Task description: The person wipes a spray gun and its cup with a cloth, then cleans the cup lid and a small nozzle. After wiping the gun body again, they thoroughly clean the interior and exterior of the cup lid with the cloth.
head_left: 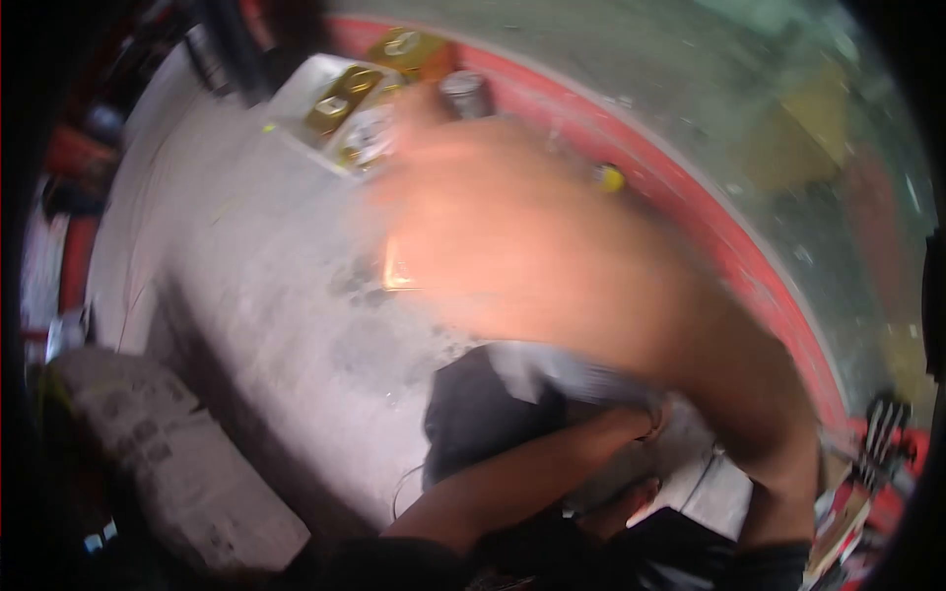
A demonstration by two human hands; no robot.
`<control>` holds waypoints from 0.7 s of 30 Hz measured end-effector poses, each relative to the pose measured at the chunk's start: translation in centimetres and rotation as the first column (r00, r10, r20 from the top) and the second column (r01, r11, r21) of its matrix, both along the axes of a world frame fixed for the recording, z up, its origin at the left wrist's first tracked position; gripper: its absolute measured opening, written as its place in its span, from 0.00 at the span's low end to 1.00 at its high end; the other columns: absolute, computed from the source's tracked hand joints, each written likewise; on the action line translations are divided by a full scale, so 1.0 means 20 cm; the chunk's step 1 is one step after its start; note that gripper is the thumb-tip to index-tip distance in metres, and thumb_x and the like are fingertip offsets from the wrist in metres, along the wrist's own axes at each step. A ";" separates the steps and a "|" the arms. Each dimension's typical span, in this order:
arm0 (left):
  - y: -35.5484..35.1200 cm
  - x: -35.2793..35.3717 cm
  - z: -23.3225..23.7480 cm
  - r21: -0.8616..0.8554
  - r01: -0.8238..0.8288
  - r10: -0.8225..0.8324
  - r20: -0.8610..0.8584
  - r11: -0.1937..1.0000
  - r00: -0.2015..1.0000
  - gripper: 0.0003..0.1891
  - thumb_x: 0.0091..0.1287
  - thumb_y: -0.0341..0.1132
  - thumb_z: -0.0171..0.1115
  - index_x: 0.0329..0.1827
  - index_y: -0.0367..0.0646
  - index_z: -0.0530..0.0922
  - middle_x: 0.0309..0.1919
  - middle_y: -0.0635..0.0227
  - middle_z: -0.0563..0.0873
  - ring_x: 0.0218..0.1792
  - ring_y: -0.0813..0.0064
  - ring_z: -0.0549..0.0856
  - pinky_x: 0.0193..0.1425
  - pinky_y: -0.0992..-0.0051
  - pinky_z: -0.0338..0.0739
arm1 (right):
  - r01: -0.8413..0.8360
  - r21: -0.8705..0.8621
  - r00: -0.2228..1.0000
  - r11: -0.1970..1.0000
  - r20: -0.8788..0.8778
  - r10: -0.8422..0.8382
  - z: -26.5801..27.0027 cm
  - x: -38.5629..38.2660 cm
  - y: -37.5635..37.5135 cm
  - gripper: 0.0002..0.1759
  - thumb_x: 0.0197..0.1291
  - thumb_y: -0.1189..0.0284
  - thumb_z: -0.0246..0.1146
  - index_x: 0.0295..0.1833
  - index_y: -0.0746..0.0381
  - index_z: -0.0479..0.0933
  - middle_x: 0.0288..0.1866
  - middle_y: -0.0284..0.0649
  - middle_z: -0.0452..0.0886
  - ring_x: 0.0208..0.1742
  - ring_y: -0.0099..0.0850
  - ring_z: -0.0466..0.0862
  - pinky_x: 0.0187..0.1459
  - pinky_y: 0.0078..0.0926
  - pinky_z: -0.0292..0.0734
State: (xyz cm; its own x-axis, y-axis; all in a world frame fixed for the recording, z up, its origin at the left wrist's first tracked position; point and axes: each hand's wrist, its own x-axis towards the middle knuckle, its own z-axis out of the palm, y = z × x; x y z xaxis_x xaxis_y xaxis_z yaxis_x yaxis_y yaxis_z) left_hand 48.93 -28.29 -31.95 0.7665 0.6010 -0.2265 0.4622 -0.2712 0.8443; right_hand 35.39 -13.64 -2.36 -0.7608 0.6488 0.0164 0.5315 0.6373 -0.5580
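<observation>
My right hand (448, 212) is a large smear of motion across the middle of the view, its forearm coming up from the lower right. Its fingers do not show clearly. A small gold-edged patch (396, 266) shines at its lower left edge; I cannot tell whether the hand holds it. My left hand (650, 422) is low at the centre right, mostly hidden behind the right arm, with its fingers out of sight. Just above it is a silver-grey piece (572, 372), beside a dark rounded object (478, 414) on the floor.
Beyond the right hand, a white tub (288, 103) holds gold-topped tins. Another gold tin (414, 49) and a grey can (466, 94) stand by a red ledge (581, 113). A flattened cardboard piece (177, 453) lies lower left; tools (882, 438) are at the right edge.
</observation>
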 end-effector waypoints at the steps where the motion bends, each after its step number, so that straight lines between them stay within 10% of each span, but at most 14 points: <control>1: -0.07 -0.03 -0.03 0.097 0.052 -0.048 -0.037 0.994 0.998 0.13 0.77 0.36 0.61 0.54 0.35 0.82 0.48 0.43 0.89 0.46 0.44 0.91 0.52 0.52 0.84 | -0.201 0.223 0.940 0.954 0.319 0.124 -0.01 -0.16 0.02 0.19 0.64 0.67 0.69 0.59 0.59 0.83 0.36 0.36 0.86 0.43 0.35 0.87 0.44 0.38 0.82; 4: -0.24 -0.10 -0.10 0.306 0.154 -0.126 -0.108 0.939 0.986 0.12 0.77 0.36 0.61 0.54 0.36 0.81 0.49 0.43 0.89 0.45 0.44 0.91 0.52 0.52 0.84 | 0.008 0.500 0.980 0.866 0.168 -0.105 -0.65 -0.63 0.05 0.37 0.63 0.63 0.72 0.78 0.58 0.77 0.66 0.46 0.85 0.63 0.40 0.86 0.56 0.45 0.83; 8: -0.33 -0.25 -0.07 0.468 0.168 -0.152 -0.072 0.867 0.986 0.12 0.77 0.34 0.60 0.55 0.36 0.81 0.49 0.43 0.89 0.44 0.43 0.91 0.51 0.52 0.85 | -0.086 0.470 0.993 0.878 0.109 0.039 -1.07 -0.47 0.08 0.33 0.67 0.59 0.70 0.79 0.47 0.77 0.83 0.41 0.73 0.79 0.49 0.75 0.71 0.58 0.74; 9: -0.32 -0.30 0.00 0.509 0.150 -0.149 -0.042 0.847 0.988 0.11 0.77 0.34 0.60 0.55 0.36 0.81 0.49 0.43 0.89 0.44 0.43 0.91 0.51 0.52 0.85 | 0.020 0.463 0.991 0.886 -0.127 0.044 -1.11 -0.36 0.04 0.26 0.70 0.56 0.68 0.73 0.41 0.82 0.81 0.34 0.76 0.80 0.47 0.75 0.77 0.62 0.66; 12: 0.01 -0.60 0.64 0.020 0.155 -0.156 0.038 0.988 0.987 0.13 0.77 0.31 0.60 0.60 0.36 0.76 0.47 0.50 0.89 0.41 0.44 0.90 0.49 0.55 0.87 | -0.069 0.486 0.928 0.871 -0.288 0.235 -1.12 0.30 0.16 0.19 0.73 0.60 0.65 0.65 0.52 0.87 0.68 0.41 0.86 0.69 0.41 0.84 0.69 0.46 0.79; 13: 0.10 -0.70 0.72 -0.006 0.077 -0.073 0.250 0.997 0.965 0.17 0.74 0.32 0.64 0.61 0.37 0.75 0.37 0.48 0.88 0.41 0.44 0.91 0.47 0.51 0.85 | 0.028 0.329 0.971 0.944 -0.232 0.052 -1.26 0.63 0.18 0.17 0.72 0.63 0.65 0.61 0.55 0.88 0.59 0.43 0.88 0.62 0.43 0.87 0.62 0.43 0.83; 15: 0.28 -0.82 0.75 -0.226 -0.027 0.106 0.343 0.974 0.934 0.17 0.80 0.36 0.65 0.65 0.44 0.71 0.39 0.57 0.90 0.44 0.63 0.92 0.45 0.65 0.85 | 0.284 0.278 0.859 0.918 0.352 -0.372 -1.39 1.12 0.07 0.15 0.69 0.66 0.68 0.59 0.56 0.86 0.56 0.44 0.86 0.58 0.48 0.86 0.61 0.47 0.82; 16: 0.36 -0.88 0.78 -0.646 -0.075 0.360 0.322 0.760 0.876 0.17 0.82 0.30 0.62 0.69 0.44 0.70 0.59 0.57 0.90 0.55 0.67 0.91 0.62 0.67 0.85 | 0.402 0.282 0.837 0.871 0.272 -0.475 -1.60 1.26 -0.02 0.16 0.69 0.67 0.69 0.60 0.55 0.86 0.58 0.44 0.85 0.60 0.47 0.84 0.63 0.47 0.81; 21: 0.64 -0.92 0.42 -0.919 -0.039 0.593 0.220 0.393 0.774 0.27 0.78 0.38 0.60 0.76 0.40 0.65 0.67 0.36 0.82 0.61 0.40 0.89 0.61 0.47 0.89 | 0.600 0.409 0.717 0.688 0.105 -0.689 -2.20 1.38 -0.27 0.23 0.70 0.69 0.68 0.70 0.53 0.79 0.64 0.40 0.82 0.69 0.42 0.78 0.68 0.45 0.73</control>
State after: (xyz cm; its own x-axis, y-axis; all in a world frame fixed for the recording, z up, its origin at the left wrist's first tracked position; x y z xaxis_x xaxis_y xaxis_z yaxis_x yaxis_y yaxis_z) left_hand 30.49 -15.53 -23.61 0.7129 0.5314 -0.4576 -0.1645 0.7611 0.6275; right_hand 62.90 -18.98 -46.32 -0.1625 0.9662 0.2002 0.9612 0.2008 -0.1891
